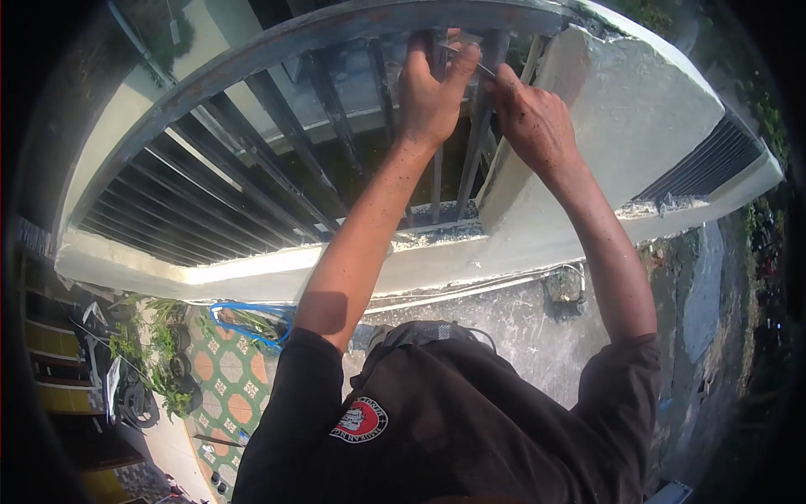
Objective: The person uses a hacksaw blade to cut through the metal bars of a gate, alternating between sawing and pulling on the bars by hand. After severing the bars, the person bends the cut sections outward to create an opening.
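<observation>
My left hand (pixel 430 97) is closed around an upright dark metal bar (pixel 437 172) of the railing, just under its curved top rail (pixel 336 29). Its thumb lies toward the right, and the fingertips are partly hidden behind the bar. A thin metal tool (pixel 485 70) sticks out of my closed right hand (pixel 533 118) and reaches toward my left thumb. Its handle is hidden in the fist, and its kind cannot be made out. Dark specks dot both hands and forearms.
A white masonry pillar (pixel 609 126) stands right of my right hand. Below the bars runs a white ledge (pixel 252 273). A blue hose (pixel 252 326), green plants (pixel 155 361) and patterned floor tiles (pixel 227 378) lie at lower left. A pipe (pixel 579 281) runs along the wall base.
</observation>
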`<state>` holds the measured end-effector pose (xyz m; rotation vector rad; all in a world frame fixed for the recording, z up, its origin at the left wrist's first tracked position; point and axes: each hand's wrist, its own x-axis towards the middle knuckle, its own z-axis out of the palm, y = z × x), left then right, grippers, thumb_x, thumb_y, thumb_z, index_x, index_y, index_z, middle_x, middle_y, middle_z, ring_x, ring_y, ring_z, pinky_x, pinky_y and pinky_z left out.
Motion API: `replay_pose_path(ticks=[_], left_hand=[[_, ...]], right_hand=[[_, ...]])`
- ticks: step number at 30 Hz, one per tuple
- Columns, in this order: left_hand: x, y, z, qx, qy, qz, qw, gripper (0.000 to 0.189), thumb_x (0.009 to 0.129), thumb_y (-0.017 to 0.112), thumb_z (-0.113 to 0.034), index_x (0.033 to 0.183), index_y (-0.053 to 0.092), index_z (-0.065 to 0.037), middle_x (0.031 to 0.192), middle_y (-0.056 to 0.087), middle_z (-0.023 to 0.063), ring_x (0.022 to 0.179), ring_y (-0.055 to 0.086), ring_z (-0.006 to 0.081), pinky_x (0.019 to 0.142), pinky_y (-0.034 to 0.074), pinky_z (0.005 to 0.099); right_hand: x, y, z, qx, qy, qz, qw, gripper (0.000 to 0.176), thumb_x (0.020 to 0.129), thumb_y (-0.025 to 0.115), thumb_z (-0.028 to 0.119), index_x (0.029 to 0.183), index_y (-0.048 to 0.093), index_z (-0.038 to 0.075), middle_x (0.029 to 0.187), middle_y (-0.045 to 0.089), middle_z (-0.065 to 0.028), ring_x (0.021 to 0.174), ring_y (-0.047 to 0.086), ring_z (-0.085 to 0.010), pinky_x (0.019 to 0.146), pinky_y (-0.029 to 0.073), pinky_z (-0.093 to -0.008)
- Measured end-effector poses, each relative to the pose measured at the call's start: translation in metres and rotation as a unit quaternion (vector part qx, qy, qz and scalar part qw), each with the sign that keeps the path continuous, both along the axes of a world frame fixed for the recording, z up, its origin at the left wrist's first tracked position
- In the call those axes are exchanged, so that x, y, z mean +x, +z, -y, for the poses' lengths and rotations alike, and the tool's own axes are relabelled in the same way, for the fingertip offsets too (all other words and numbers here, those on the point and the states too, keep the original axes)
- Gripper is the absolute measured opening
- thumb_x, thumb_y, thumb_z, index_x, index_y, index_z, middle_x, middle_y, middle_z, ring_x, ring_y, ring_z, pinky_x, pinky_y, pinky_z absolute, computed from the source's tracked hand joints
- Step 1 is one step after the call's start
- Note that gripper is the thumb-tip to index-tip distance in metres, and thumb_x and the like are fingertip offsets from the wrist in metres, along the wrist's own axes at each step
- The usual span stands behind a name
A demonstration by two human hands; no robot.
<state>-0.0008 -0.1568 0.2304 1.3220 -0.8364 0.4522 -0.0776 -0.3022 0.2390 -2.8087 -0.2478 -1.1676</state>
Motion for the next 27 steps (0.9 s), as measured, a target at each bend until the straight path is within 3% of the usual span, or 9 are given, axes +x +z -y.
replay_pose_path(ticks=[2, 5, 9, 13, 14, 15, 22, 24, 27], left_hand=[[0.001, 0.0, -0.001, 0.026, 0.004, 0.007, 1.0, 0.065, 0.091, 0.071, -0.051, 0.129, 0.051, -0.002, 0.121, 0.061, 0.0128, 0.113, 0.059, 0.0217, 0.098, 0.046, 0.0376], [0.009, -0.018, -0.003, 0.026, -0.028, 0.003, 0.999, 0.071, 0.09, 0.073, -0.048, 0.139, 0.045, -0.004, 0.126, 0.058, 0.0129, 0.116, 0.058, 0.0222, 0.099, 0.047, 0.0374], [0.002, -0.041, -0.005, 0.044, -0.035, -0.01, 0.998, 0.075, 0.09, 0.07, -0.054, 0.14, 0.043, -0.006, 0.134, 0.052, 0.0115, 0.126, 0.053, 0.0237, 0.102, 0.051, 0.0391], [0.001, -0.043, -0.005, 0.042, 0.004, -0.006, 0.999, 0.077, 0.089, 0.07, -0.056, 0.14, 0.043, -0.006, 0.132, 0.054, 0.0114, 0.125, 0.055, 0.0239, 0.102, 0.051, 0.0398], [0.005, -0.04, -0.005, 0.057, -0.003, -0.006, 0.998, 0.083, 0.088, 0.072, -0.052, 0.147, 0.035, -0.007, 0.132, 0.054, 0.0128, 0.121, 0.056, 0.0245, 0.1, 0.05, 0.0401], [0.007, -0.039, -0.006, 0.072, -0.011, -0.006, 0.997, 0.09, 0.088, 0.075, -0.047, 0.154, 0.028, -0.008, 0.131, 0.055, 0.0142, 0.118, 0.058, 0.025, 0.099, 0.049, 0.0403], [0.002, -0.05, -0.005, 0.016, -0.046, -0.026, 0.998, 0.087, 0.089, 0.073, -0.048, 0.153, 0.031, -0.008, 0.132, 0.056, 0.0151, 0.118, 0.059, 0.0253, 0.099, 0.049, 0.0407], [0.002, -0.05, -0.006, 0.023, -0.042, -0.011, 0.999, 0.08, 0.093, 0.067, -0.051, 0.15, 0.033, -0.007, 0.133, 0.056, 0.0118, 0.12, 0.058, 0.0224, 0.102, 0.05, 0.0379], [0.006, -0.049, -0.008, 0.028, -0.065, -0.028, 0.997, 0.083, 0.092, 0.068, -0.05, 0.152, 0.029, -0.007, 0.132, 0.057, 0.0118, 0.12, 0.058, 0.0226, 0.103, 0.049, 0.0389]], right_hand=[[0.001, -0.014, -0.004, 0.055, 0.013, -0.017, 0.998, 0.023, 0.103, 0.052, 0.031, 0.098, 0.044, 0.01, 0.063, 0.064, -0.0178, 0.062, 0.066, -0.0423, 0.051, 0.049, -0.0523], [0.004, -0.039, -0.011, 0.099, 0.018, -0.015, 0.995, 0.023, 0.102, 0.053, 0.031, 0.1, 0.045, 0.01, 0.062, 0.063, -0.0195, 0.062, 0.065, -0.0435, 0.05, 0.048, -0.0536], [0.004, -0.069, -0.016, 0.113, 0.007, -0.04, 0.993, 0.02, 0.099, 0.057, 0.024, 0.103, 0.051, 0.005, 0.069, 0.065, -0.0225, 0.065, 0.065, -0.0447, 0.055, 0.048, -0.0549], [0.005, -0.077, -0.019, 0.15, 0.019, -0.01, 0.988, 0.02, 0.099, 0.059, 0.026, 0.105, 0.057, 0.007, 0.068, 0.064, -0.0223, 0.066, 0.065, -0.0449, 0.055, 0.048, -0.0541], [0.007, -0.075, -0.02, 0.162, 0.012, -0.015, 0.987, 0.021, 0.099, 0.06, 0.026, 0.107, 0.059, 0.007, 0.068, 0.064, -0.0222, 0.066, 0.065, -0.0449, 0.055, 0.048, -0.0539], [0.008, -0.074, -0.021, 0.157, 0.015, -0.016, 0.987, 0.021, 0.099, 0.06, 0.026, 0.107, 0.059, 0.007, 0.068, 0.064, -0.0222, 0.066, 0.065, -0.0449, 0.055, 0.048, -0.0539], [0.005, -0.075, -0.015, 0.103, 0.0, 0.005, 0.995, 0.019, 0.099, 0.059, 0.03, 0.1, 0.054, 0.011, 0.065, 0.064, -0.0186, 0.063, 0.065, -0.0434, 0.052, 0.047, -0.0531], [0.002, -0.076, -0.015, 0.093, 0.001, 0.002, 0.996, 0.019, 0.099, 0.058, 0.03, 0.099, 0.054, 0.011, 0.064, 0.064, -0.0186, 0.063, 0.065, -0.0436, 0.052, 0.047, -0.053], [0.006, -0.074, -0.016, 0.111, -0.001, -0.012, 0.994, 0.02, 0.099, 0.059, 0.03, 0.097, 0.054, 0.011, 0.064, 0.064, -0.0186, 0.063, 0.065, -0.0442, 0.052, 0.047, -0.0532]])
